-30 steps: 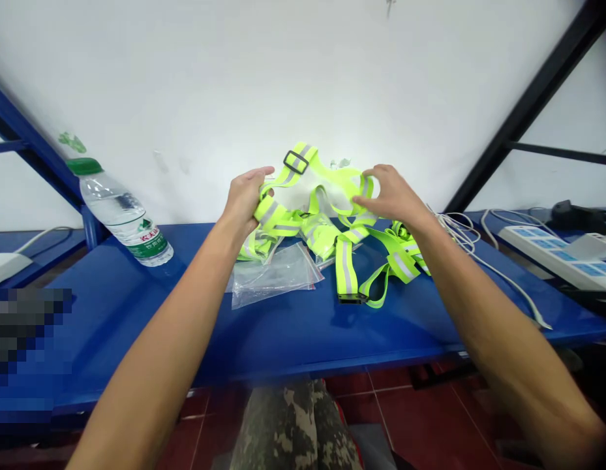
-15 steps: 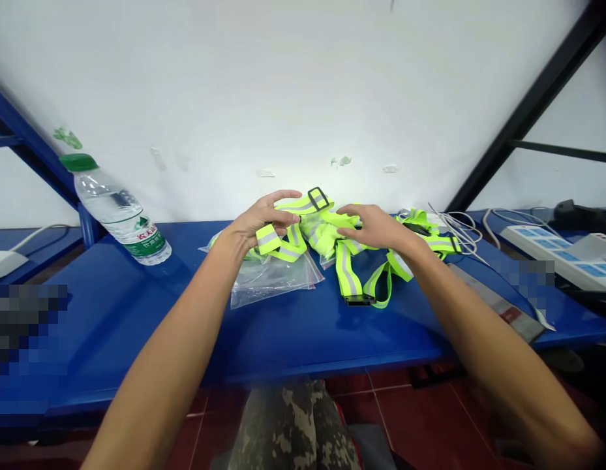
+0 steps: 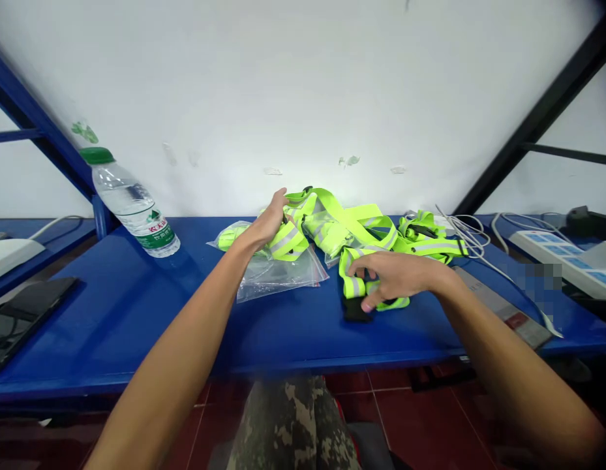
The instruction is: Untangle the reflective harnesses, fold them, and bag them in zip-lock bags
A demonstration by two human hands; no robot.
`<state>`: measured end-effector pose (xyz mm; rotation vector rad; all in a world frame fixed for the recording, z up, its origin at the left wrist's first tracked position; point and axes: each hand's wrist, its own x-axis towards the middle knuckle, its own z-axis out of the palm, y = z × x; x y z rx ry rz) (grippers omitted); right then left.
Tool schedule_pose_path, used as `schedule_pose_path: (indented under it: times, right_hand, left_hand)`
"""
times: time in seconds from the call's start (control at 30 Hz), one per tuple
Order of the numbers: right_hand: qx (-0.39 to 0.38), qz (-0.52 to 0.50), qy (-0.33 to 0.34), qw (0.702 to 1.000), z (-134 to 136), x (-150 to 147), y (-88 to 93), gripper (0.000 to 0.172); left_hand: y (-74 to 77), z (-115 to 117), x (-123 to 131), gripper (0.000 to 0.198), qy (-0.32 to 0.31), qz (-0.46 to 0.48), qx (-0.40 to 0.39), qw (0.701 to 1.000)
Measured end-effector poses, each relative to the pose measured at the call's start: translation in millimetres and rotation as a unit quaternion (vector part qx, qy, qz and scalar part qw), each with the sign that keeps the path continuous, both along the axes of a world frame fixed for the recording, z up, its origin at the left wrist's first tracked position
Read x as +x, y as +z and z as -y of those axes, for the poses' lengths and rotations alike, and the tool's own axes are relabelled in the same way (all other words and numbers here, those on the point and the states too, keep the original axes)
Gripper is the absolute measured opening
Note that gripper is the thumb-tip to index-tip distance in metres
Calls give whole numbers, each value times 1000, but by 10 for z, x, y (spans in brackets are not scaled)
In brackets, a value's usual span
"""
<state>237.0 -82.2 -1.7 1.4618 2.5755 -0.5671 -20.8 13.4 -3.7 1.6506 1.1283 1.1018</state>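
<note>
My left hand (image 3: 272, 220) is closed on a neon-yellow reflective strap (image 3: 284, 241) with a grey stripe. The fingertips are partly hidden behind it. My right hand (image 3: 398, 277) hovers low over another part of the webbing, its thumb and fingers apart. The thumb tip is beside a black buckle (image 3: 356, 309) at the strap's near end; whether it touches, I cannot tell. Between the hands lies a clear bag with folded yellow webbing (image 3: 329, 236). Beneath my left hand are clear zip bags (image 3: 278, 277), and a packed yellow bundle (image 3: 230, 236) is left of it.
A green-capped water bottle (image 3: 136, 205) stands at the back left of the blue table (image 3: 185, 339). A black phone (image 3: 29, 313) lies at the left edge. To the right are more yellow straps (image 3: 423, 228), white cables (image 3: 466, 235), a grey flat box (image 3: 503, 307) and a power strip (image 3: 567, 258).
My right hand has come down and nearer, from above the webbing to the black buckle. My left hand has turned and closed more over its strap. The view has shifted slightly.
</note>
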Motion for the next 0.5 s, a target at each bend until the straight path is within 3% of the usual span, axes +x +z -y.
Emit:
schedule_pose_path:
  times: [0.1,0.17,0.33,0.43,0.5]
  right_hand:
    - [38,-26,8,999,-114,-58,-66,25]
    - [59,-50,0,997,-179,-87,-67,20]
    - [127,-210,-47,968,-218,-261,8,31]
    - [80,-348,-40,933,-233,-426,6,40]
    - [23,-428,-82,900,-282,-506,-46,45]
  left_hand:
    - [-28,10,58,62,-44,0,-54,998]
    - [-34,23,80,64,-61,21,-69,995]
    - [-32,74,98,74,-88,149,-112,979]
    - [-20,120,112,84,-128,199,-131,963]
    - [-4,148,123,88,-149,216,-143,954]
